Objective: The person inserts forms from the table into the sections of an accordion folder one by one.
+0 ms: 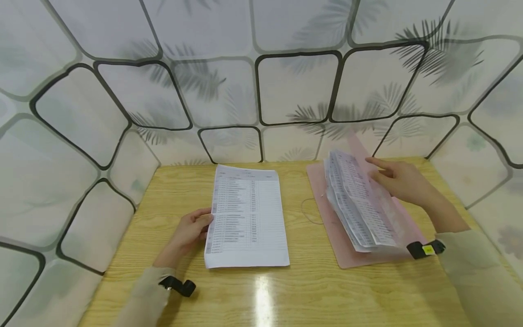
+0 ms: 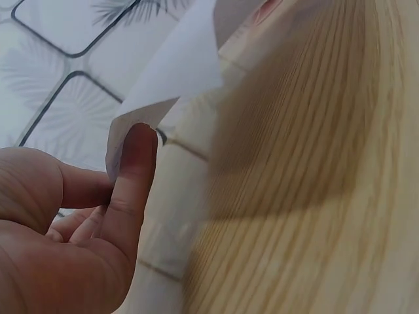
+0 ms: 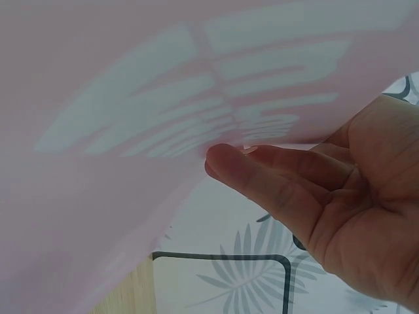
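My left hand (image 1: 189, 232) pinches the left edge of a white printed sheet (image 1: 267, 213) between thumb and fingers. Rows of a table cover the sheet, and the left wrist view shows it raised off the wood, its paper edge (image 2: 147, 108) curling at the fingers. To the right lies a pink folder (image 1: 333, 245) holding several overlapping printed sheets (image 1: 359, 195). Its translucent front cover (image 1: 388, 213) stands partly lifted, and my right hand (image 1: 402, 181) pinches the cover's edge. A pale leaf pattern (image 3: 275, 29) shows on the cover in the right wrist view.
A light wood-grain table (image 1: 261, 295) carries everything. Patterned white walls (image 1: 220, 95) with dark outlines and leaf prints close it in at the back and sides. A thin cord loop (image 1: 303, 211) lies beside the folder's left edge. Black bands with small devices (image 1: 426, 249) circle both wrists.
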{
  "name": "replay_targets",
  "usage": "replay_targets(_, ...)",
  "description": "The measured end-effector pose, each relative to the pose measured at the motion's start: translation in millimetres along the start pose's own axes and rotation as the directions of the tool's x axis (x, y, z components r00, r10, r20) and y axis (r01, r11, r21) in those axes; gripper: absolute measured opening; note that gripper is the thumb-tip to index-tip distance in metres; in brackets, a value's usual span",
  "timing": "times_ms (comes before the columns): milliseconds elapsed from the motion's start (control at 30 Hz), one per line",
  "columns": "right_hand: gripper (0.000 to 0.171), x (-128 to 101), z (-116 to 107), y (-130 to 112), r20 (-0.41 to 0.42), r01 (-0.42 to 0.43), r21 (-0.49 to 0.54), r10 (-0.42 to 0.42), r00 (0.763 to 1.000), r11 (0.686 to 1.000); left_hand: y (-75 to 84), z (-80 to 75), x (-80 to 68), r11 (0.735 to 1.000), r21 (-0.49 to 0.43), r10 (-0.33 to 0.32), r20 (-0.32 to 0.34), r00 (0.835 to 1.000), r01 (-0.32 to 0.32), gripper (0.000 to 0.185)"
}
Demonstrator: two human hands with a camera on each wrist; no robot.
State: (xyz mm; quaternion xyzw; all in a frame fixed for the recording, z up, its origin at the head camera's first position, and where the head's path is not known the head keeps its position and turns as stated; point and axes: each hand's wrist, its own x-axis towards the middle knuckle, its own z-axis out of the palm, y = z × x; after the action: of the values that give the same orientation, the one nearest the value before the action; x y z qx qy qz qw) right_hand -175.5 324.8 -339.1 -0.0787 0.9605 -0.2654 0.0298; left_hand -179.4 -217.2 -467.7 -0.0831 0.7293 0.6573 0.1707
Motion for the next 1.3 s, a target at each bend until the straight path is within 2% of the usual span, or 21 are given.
replay_targets(167,0.053,-1.3,-0.8,-0.1,-0.009,0.011,0.001,-0.011,1.0,1.0,0.5,17.5,7.1,0.999,-0.042,0.012,0.013,1.0,-0.011,0.043)
replay_targets(433,0.053,-1.7,-2.7,-0.3,-0.008,0.008,-0.006,-0.009,1.0,1.0,6.4,33.9,11.9,0.997,-0.064,0.038,0.03,0.999,-0.036,0.042)
replay_targets(800,0.054,-1.7,-2.0,-1.9,-0.003,0.012,0.005,-0.012,1.0,1.0,15.5,62.1,18.4,0.992,-0.061,0.119,0.07,0.99,-0.114,0.039)
replay_targets(1133,0.054,-0.6,-1.6,-5.3,0.006,0.017,0.006,-0.017,1.0,1.0,14.6,82.7,28.0,0.988,-0.096,0.127,0.064,0.99,-0.121,0.037)
replay_targets(1300,0.055,1.5,-0.8,-3.8,0.017,0.009,-0.006,-0.009,1.0,1.0,16.4,90.6,30.2,0.99,-0.074,0.122,0.053,0.991,-0.118,0.036)
